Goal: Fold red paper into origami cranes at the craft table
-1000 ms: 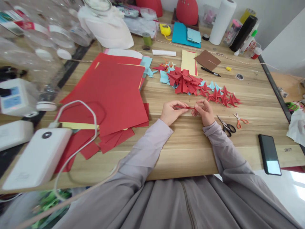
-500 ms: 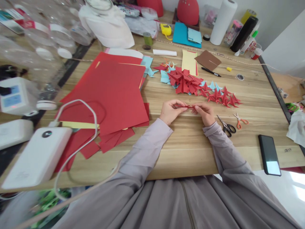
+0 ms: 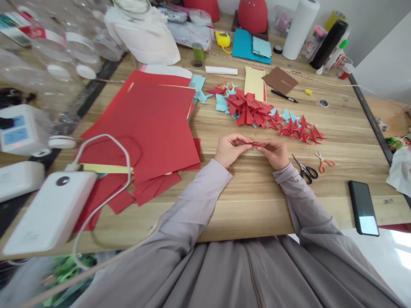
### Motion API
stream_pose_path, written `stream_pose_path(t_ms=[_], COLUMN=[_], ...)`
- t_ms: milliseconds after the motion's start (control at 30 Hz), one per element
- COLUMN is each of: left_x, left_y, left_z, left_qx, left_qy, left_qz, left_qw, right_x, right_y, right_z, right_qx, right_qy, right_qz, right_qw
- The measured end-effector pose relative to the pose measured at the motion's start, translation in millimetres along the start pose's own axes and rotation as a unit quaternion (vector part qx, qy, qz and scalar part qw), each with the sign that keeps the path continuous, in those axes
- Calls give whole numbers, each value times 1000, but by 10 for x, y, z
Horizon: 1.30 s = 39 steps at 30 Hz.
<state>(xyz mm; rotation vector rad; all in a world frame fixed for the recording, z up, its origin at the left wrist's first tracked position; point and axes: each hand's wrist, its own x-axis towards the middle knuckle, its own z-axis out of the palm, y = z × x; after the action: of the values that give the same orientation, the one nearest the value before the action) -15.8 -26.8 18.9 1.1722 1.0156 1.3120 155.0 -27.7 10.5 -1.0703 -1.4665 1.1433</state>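
Between my two hands is a small piece of folded red paper, thin and seen nearly edge-on. My left hand pinches its left part between thumb and fingers. On the other side my right hand closes thumb and fingertips on its right end. Both hands are raised just over the wooden table. Beyond them lies a heap of folded red paper cranes, with light blue cranes among them. Much of the folded paper is covered by my fingers.
Large red sheets lie at left, near a white power bank with a looping cable. Black scissors, orange scissors and a phone are at right. A pen and brown paper lie farther back.
My right fingertips have shifted slightly left and lower along the folded red paper. My left hand stays nearly where it was, still pinching it.
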Motion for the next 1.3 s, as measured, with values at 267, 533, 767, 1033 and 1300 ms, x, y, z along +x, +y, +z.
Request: stream_pose_path(t_ms=[267, 533, 767, 1033, 1300], left_x=[-13, -11, -11, -15, -15], left_y=[23, 11, 5, 14, 6], left_z=[12, 8, 11, 11, 16], left_qx=[-8, -5, -10, 0, -12], left_qy=[3, 5, 8, 9, 6], left_qz=[-3, -6, -17, -17, -25], left_qw=[1000, 1000, 1000, 1000, 1000], right_x=[-5, 7, -3, -5, -8], right_y=[-8, 23, 33, 42, 5], right_z=[13, 14, 13, 12, 8], right_qx=[4, -8, -62, -86, -74], right_qy=[26, 10, 30, 45, 45], right_qz=[-21, -24, -38, -33, -34], right_qw=[999, 1000, 997, 995, 996])
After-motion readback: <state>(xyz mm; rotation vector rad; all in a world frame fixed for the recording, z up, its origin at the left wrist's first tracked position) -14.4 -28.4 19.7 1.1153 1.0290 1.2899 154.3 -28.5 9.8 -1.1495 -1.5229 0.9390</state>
